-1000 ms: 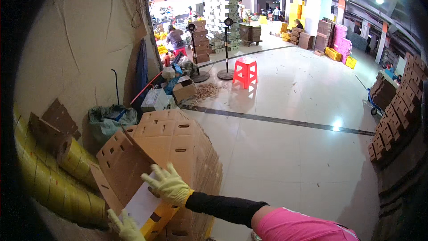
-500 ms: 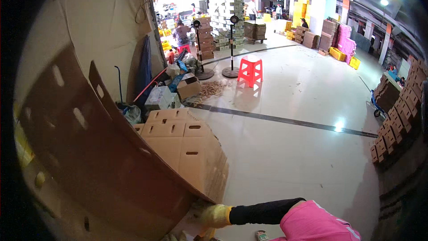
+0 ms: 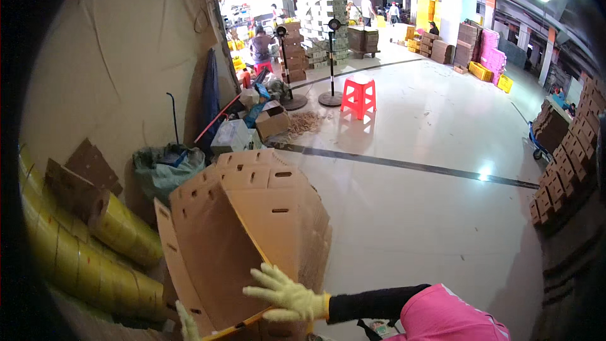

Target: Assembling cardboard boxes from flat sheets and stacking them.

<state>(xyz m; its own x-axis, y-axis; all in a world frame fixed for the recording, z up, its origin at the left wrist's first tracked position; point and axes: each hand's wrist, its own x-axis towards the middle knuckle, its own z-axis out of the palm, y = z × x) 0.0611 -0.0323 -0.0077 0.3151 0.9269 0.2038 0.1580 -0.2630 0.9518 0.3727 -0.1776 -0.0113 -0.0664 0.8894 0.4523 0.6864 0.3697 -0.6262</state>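
Note:
A brown cardboard carton (image 3: 218, 256), folded partway with its walls standing up, lies before me on a stack of flattened cartons (image 3: 300, 215). My right hand (image 3: 289, 295), in a pale yellow glove, has its fingers spread at the carton's near right edge. Whether the palm presses on the cardboard I cannot tell. At the carton's near left side, only some stretched fingers of my gloved left hand (image 3: 187, 322) come into view, and the rest of it is cut off below. A black sleeve and pink top cover my right arm.
Yellow rolls (image 3: 126, 227) lie along the left wall beside a green sack (image 3: 165, 169). Beyond are a white box (image 3: 230, 137), two stand fans and a red stool (image 3: 358, 98). Cardboard stacks (image 3: 568, 158) line the right. Several people are in the background.
The large cardboard on the left has come down and now stands partly folded over the stack, uncovering the rolls and sack. My right hand has spread its fingers; my left fingers have appeared.

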